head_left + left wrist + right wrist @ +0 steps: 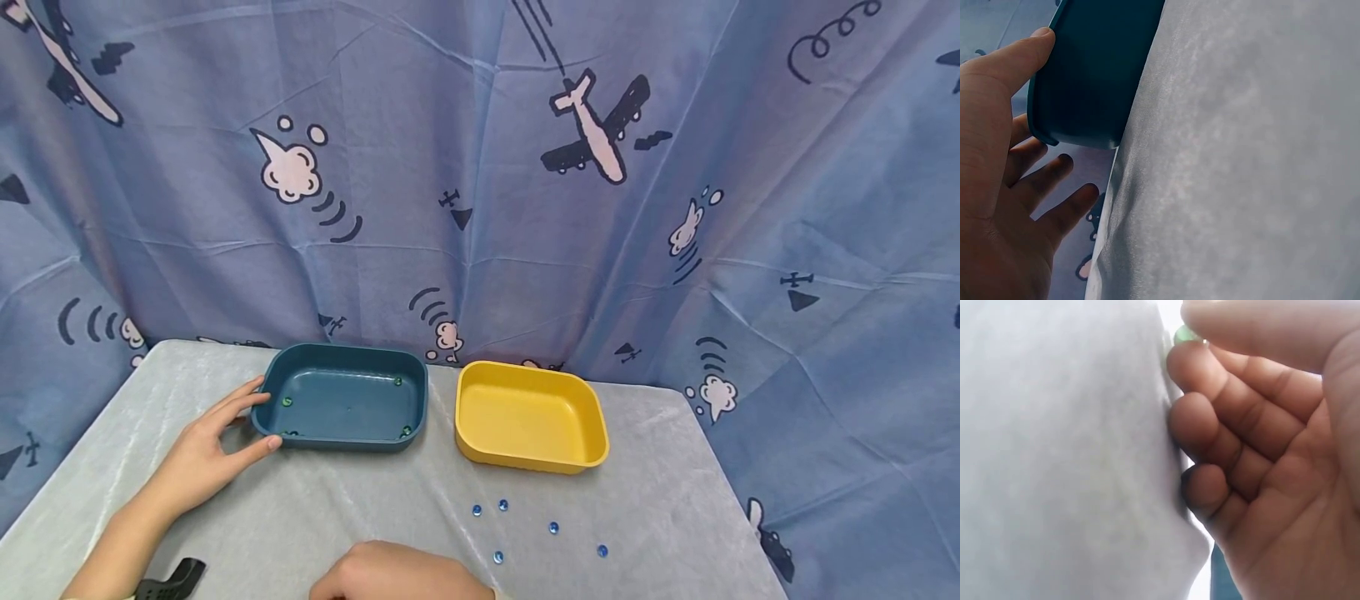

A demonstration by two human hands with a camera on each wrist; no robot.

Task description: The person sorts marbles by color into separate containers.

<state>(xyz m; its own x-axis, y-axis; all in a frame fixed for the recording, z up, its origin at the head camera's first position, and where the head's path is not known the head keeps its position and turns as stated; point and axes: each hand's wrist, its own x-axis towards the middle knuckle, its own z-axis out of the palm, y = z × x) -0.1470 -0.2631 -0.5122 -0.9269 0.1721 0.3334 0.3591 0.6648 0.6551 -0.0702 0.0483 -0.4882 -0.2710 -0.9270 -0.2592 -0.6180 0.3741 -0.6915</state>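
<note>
My left hand (202,458) holds the left end of a dark teal rectangular container (341,444), thumb at the front rim and fingertips at the left rim. In the left wrist view the thumb presses the rim of that container (1097,75), while the lower fingers spread loosely below it. Several small green beads (287,402) lie inside. My right hand (401,573) is at the table's near edge, partly cut off in the head view. The right wrist view shows its thumb and index finger pinching a clear green bead (1184,335), the other fingers curled.
To the right of the teal container is a yellow container (525,461) with nothing inside. Several blue beads (553,527) lie scattered in front of it on the pale cloth-covered table (337,500). A blue printed curtain (390,208) hangs right behind the containers.
</note>
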